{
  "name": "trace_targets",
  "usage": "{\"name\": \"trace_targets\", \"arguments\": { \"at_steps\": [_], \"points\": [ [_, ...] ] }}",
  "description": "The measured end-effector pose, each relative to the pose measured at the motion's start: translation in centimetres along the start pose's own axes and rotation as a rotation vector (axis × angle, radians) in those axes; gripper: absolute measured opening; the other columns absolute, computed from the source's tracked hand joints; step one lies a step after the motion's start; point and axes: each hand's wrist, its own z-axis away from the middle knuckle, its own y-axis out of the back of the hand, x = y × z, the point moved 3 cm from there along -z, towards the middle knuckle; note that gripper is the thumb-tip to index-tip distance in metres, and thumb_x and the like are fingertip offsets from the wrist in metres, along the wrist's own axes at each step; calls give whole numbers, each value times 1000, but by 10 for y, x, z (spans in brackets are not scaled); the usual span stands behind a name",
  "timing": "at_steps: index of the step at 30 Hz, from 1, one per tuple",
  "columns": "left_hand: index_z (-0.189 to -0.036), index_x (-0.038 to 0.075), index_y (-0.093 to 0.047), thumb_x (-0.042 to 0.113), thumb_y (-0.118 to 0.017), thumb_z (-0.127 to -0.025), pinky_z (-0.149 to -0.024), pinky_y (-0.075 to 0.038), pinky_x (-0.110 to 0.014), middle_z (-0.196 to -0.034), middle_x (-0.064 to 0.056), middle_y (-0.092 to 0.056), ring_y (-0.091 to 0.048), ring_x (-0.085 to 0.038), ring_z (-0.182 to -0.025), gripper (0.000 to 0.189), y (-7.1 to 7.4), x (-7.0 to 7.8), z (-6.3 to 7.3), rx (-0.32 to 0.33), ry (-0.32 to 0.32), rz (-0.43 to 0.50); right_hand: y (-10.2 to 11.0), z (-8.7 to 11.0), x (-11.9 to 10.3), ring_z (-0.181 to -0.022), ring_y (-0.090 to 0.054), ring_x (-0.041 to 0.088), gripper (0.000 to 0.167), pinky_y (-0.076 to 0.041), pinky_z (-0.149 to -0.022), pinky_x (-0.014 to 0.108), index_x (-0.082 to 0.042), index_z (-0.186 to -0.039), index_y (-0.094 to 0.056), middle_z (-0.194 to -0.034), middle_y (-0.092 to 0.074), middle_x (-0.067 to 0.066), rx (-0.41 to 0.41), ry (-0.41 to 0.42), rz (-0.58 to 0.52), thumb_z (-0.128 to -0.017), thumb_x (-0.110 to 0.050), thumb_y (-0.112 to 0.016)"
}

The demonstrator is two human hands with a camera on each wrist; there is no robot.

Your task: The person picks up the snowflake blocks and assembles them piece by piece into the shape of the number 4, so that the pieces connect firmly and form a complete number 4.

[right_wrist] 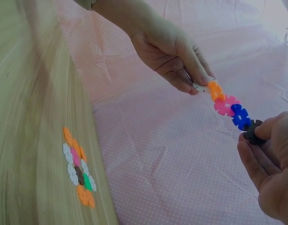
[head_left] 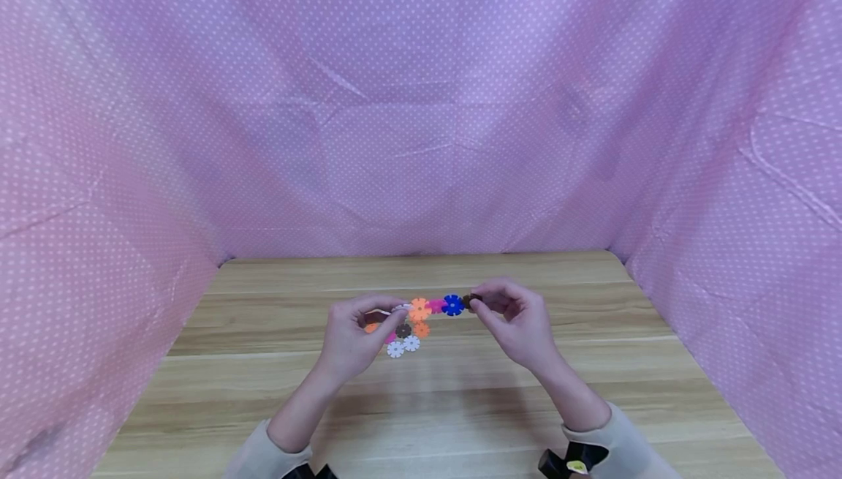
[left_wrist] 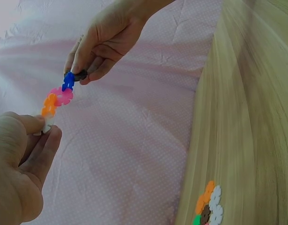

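left hand (left_wrist: 15, 176) pinches white disc (right_wrist: 202, 87), right hand (right_wrist: 275, 164) dark disc (right_wrist: 251, 135), ends of one chain (head_left: 437, 306)

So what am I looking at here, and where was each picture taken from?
No robot here: someone is working bare-handed. The wide picture looks down from the head; the other two are from the left and right wrists. The left hand pinches the white end piece of a chain of flower-shaped pieces, and the right hand pinches the dark end piece; an orange piece, a pink piece and a blue piece link them. More such pieces lie together on the wooden table.
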Motion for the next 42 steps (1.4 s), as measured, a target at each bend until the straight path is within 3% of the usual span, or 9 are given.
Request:
{"name": "trace_targets", "arguments": {
  "at_steps": [10,16,24,28,31,34,37,42],
  "points": [
    [-100,1,-81,-5,-81,-90,-79,-70,-34,-95,-14,-82,-77,-10,-83,12,-4,-3,3,5,13,0,1,3,2,-87,-78,5,18,-68,-71,24,15,-102,-68,-97,-78,-1,-22,-5,-76,-87,25,-69],
    [-100,-2,-80,-8,-80,-89,-79,-70,-31,-94,-17,-81,-80,-23,-79,12,-5,-2,3,20,-1,23,0,3,3,-94,-79,7,13,-69,-76,31,21,-102,-61,-102,-76,-5,-60,-30,-171,-90,25,-65],
    [-99,-2,-80,-10,-79,-89,-80,-69,-28,-93,-18,-81,-80,-27,-77,14,-6,0,4,26,-22,44,-2,4,5,-96,-79,9,13,-69,-79,33,24,-101,-53,-103,-73,-2,-58,-9,-297,-91,28,-60],
    [-100,-2,-80,-10,-79,-89,-79,-69,-27,-93,-18,-80,-80,-28,-76,13,-6,1,4,19,-16,47,-3,5,4,-95,-80,9,14,-69,-79,32,23,-100,-52,-102,-72,-1,-35,-23,-310,-92,26,-62],
    [-101,-1,-80,-7,-79,-91,-80,-69,-26,-93,-16,-80,-80,-26,-77,12,-7,1,5,7,-9,37,-4,6,3,-94,-80,9,14,-69,-78,33,23,-99,-52,-101,-73,-1,-22,-27,-303,-92,25,-64],
    [-102,-1,-80,-6,-78,-92,-81,-68,-24,-94,-16,-80,-79,-15,-80,12,-7,0,5,-4,-7,35,-5,6,2,-94,-80,10,14,-69,-77,35,25,-99,-52,-102,-73,-1,-22,-4,-299,-91,26,-63],
    [-104,-2,-79,-9,-76,-92,-77,-66,-19,-93,-17,-77,-72,-4,-81,13,-9,-1,4,-17,-3,63,-5,5,0,-94,-80,10,14,-69,-77,35,26,-99,-52,-102,-73,-1,-20,21,-287,-90,27,-62],
    [-115,-3,-74,-6,-61,-103,-77,-64,-17,-109,-19,-68,-67,-2,-95,18,-18,1,3,-93,45,171,-9,5,-5,-93,-80,8,15,-69,-77,29,25,-99,-53,-101,-74,-3,16,29,-258,-89,28,-62]
  ]
}}
